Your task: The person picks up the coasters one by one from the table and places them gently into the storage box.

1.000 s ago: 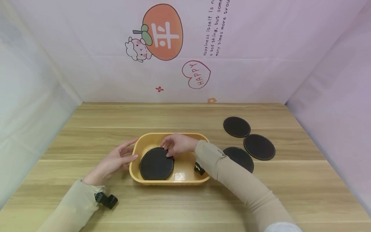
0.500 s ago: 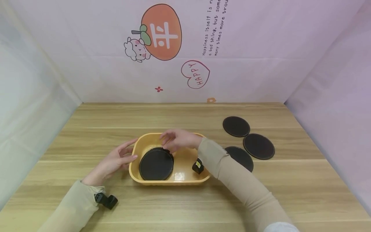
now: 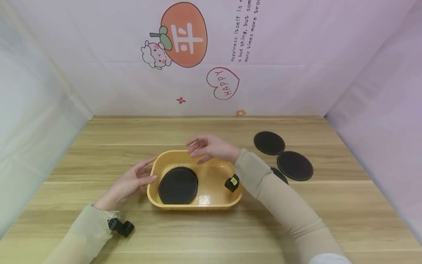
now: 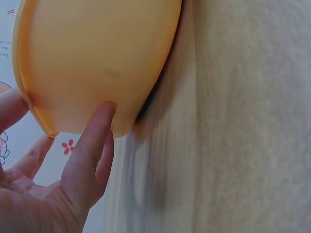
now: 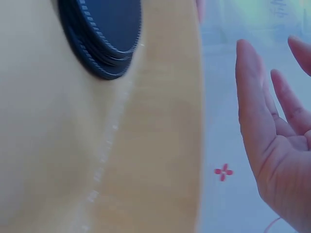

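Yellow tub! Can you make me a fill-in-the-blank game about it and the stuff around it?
1. In the head view, a pile of discs lies nearer the ____ end of the tub.
2. On the table, outside the tub, you can see ____ black discs.
3. The word inside the heart is ____.
4. The little flower left of the heart is coloured ____.

Missing words: left; three; HAPPY; red.
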The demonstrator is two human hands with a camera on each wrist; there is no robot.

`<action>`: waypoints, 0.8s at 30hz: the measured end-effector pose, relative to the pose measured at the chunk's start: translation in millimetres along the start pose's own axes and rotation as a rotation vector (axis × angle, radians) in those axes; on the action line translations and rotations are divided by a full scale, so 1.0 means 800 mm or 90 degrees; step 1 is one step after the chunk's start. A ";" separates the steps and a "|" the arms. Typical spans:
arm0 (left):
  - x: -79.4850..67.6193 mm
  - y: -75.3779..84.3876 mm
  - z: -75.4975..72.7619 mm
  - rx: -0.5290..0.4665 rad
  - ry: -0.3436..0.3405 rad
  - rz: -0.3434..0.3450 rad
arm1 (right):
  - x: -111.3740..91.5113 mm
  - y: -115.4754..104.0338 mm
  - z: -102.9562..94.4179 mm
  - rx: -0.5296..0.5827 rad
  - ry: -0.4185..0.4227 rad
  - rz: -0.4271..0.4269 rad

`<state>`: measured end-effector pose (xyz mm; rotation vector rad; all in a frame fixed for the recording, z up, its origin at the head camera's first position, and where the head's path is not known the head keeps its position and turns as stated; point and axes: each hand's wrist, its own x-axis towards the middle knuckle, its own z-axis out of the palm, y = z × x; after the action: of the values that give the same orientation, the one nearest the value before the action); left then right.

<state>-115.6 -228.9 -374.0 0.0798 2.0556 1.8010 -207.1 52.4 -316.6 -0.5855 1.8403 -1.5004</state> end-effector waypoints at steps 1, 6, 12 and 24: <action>0.000 0.001 0.000 -0.001 -0.002 0.002 | -0.003 -0.004 -0.002 -0.001 0.007 -0.004; -0.001 0.000 0.001 -0.008 -0.001 0.001 | -0.019 -0.015 -0.013 -0.008 0.026 -0.024; -0.001 0.001 0.000 -0.013 -0.004 0.006 | -0.045 -0.021 -0.029 -0.023 0.053 -0.022; 0.000 0.000 -0.001 -0.009 -0.003 0.005 | -0.090 -0.003 -0.061 -0.040 0.106 0.000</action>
<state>-115.7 -229.6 -374.1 0.0872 2.0417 1.8184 -195.6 135.6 -292.9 -0.5028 2.0192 -1.5356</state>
